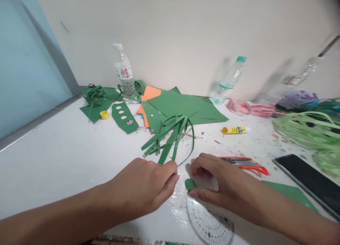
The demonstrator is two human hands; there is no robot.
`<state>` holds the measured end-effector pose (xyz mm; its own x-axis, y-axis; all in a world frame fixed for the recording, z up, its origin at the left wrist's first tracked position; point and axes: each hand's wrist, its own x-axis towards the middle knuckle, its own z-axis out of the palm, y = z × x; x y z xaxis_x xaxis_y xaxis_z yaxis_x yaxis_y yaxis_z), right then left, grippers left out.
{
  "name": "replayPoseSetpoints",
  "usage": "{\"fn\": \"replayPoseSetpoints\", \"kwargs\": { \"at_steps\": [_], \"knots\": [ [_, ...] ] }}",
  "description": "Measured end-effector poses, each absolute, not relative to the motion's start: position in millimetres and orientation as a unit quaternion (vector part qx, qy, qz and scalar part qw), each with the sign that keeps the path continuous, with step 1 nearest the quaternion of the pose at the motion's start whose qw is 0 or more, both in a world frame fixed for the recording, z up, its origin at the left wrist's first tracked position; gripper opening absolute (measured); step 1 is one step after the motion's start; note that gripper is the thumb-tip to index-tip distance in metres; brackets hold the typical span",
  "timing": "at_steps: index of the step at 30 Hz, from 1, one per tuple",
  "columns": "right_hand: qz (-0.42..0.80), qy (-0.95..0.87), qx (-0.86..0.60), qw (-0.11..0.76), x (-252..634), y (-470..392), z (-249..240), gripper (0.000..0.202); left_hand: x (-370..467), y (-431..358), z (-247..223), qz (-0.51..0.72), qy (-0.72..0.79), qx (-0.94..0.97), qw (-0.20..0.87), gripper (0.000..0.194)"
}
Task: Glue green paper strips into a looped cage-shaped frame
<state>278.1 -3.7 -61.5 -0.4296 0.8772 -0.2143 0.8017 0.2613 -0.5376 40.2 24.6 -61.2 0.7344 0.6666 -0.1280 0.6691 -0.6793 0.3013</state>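
My left hand (151, 181) is closed, its thumb pressed against the bent forefinger. A bunch of long, thin green paper strips (176, 135) runs up from behind its knuckles and droops over the table; the ends inside the fist are hidden. Close by on the right, my right hand (212, 177) curls round a small whitish, see-through piece (204, 183). At its left end, beside the thumb tip, shows a rounded green bit (190, 184); whether the two are joined, I cannot tell. Below that hand lies a clear protractor (208, 222).
Beyond my right hand lie a red-orange utility knife (245, 163), a yellow glue stick (235, 130) and a phone (310, 181). Green paper sheets (191, 105) and a water bottle (124, 71) stand at the back. Light green strips (305, 131) heap up on the right.
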Motion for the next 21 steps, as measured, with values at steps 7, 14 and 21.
{"fn": "replayPoseSetpoints", "kwargs": {
  "at_steps": [7, 14, 21],
  "knots": [
    [0.325, -0.775, -0.536, 0.084, 265, -1, -58, 0.015, 37, 23, -57, 0.014, 0.38, 0.911, 0.156, 0.022],
    [0.442, -0.708, -0.526, 0.16, 250, 3, -45, 0.005, 33, 25, -54, 0.094, 0.401, 0.88, 0.239, 0.022],
    [0.514, -0.639, -0.489, 0.297, 242, 10, -51, 0.009, 31, 30, -51, 0.226, 0.43, 0.752, 0.446, 0.017]
  ]
}}
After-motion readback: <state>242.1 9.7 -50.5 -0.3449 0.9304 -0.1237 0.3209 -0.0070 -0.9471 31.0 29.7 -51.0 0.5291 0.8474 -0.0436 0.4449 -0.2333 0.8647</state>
